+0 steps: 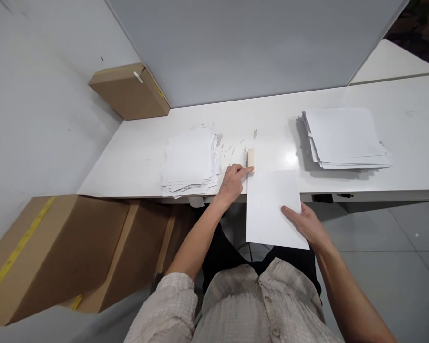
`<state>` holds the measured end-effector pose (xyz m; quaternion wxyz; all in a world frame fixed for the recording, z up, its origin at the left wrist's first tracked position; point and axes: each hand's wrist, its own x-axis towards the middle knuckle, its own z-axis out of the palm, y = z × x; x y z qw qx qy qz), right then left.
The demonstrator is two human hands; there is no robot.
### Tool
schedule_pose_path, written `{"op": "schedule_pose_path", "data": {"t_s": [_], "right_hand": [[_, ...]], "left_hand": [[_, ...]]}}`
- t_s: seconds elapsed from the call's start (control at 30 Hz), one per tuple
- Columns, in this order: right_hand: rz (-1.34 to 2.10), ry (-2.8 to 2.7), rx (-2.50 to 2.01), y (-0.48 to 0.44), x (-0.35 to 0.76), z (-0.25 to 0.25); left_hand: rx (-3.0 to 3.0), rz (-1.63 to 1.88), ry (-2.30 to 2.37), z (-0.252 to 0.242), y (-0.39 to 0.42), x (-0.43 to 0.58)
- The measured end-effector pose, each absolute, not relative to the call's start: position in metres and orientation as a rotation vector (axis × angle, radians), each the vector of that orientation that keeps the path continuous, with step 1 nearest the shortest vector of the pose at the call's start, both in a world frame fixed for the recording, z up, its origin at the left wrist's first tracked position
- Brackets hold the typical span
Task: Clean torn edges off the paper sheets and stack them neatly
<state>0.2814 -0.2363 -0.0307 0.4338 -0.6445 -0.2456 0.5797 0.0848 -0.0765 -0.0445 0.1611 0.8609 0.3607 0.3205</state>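
A small cream-coloured stapler (250, 159) lies on the white table, its near end at the top left corner of a white paper sheet (270, 209). My left hand (233, 183) presses on that near end with an extended digit, the other fingers curled. Whether more than one sheet lies under the top one I cannot tell. The paper juts over the table's front edge. My right hand (305, 224) grips its lower right side, thumb on top and fingers hidden underneath.
Loose paper stacks stand on the table: an uneven left stack (189, 159) and a right stack (343, 136). Paper scraps (232, 150) lie beside the left one. A cardboard box (132, 93) sits in the back left corner. Larger boxes (82, 238) stand below, left. A grey panel (243, 47) rises behind.
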Motion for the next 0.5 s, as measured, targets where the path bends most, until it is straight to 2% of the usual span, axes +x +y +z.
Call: {"op": "schedule_pose_path", "data": {"t_s": [0.3, 0.5], "right_hand": [[1.449, -0.619, -1.592, -0.243, 0.280, -0.034], [1.381, -0.596, -1.701, -0.265, 0.315, 0.004]], "left_hand": [[2.410, 0.850, 1.015, -0.040, -0.078, 0.081], [2.313, 0.925, 0.969, -0.037, -0.076, 0.079]]}}
